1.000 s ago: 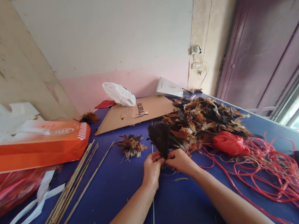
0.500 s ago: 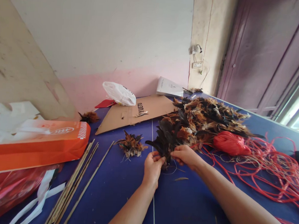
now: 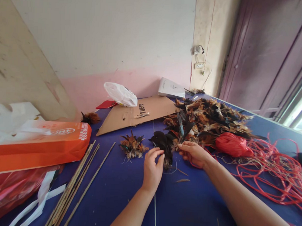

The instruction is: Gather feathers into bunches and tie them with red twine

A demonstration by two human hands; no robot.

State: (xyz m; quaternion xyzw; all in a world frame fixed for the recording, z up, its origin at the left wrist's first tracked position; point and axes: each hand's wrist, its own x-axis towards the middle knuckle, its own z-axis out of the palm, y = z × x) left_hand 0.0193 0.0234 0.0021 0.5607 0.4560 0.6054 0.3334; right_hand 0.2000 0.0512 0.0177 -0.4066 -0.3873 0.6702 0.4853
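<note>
A bunch of black feathers [image 3: 166, 142] lies on the blue table with its fluffy quill ends toward me. My left hand [image 3: 152, 167] is beside this bunch, fingers loosely curved and thumb a little apart from them; it appears to hold nothing. Between thumb and fingers, my right hand [image 3: 193, 153] pinches a few dark, bluish-sheened feathers [image 3: 182, 128] by their base, tips pointing up. Just behind them spreads a large heap of brown and black feathers [image 3: 211, 114]. Left of my hands sits a small tied feather bundle [image 3: 133, 146] with loose thread ends.
Red plastic twine [image 3: 272, 166] tangles across the right side beside a red plastic bundle [image 3: 231, 144]. Thin bamboo sticks [image 3: 73, 186] and an orange bag [image 3: 70, 146] lie on the left. At the back are a cardboard sheet [image 3: 115, 119], a white plastic bag [image 3: 120, 94] and a white box [image 3: 171, 88].
My left hand has let go of the black feather bunch, which now lies lower on the table. My right hand has moved slightly up and right, holding a few feathers.
</note>
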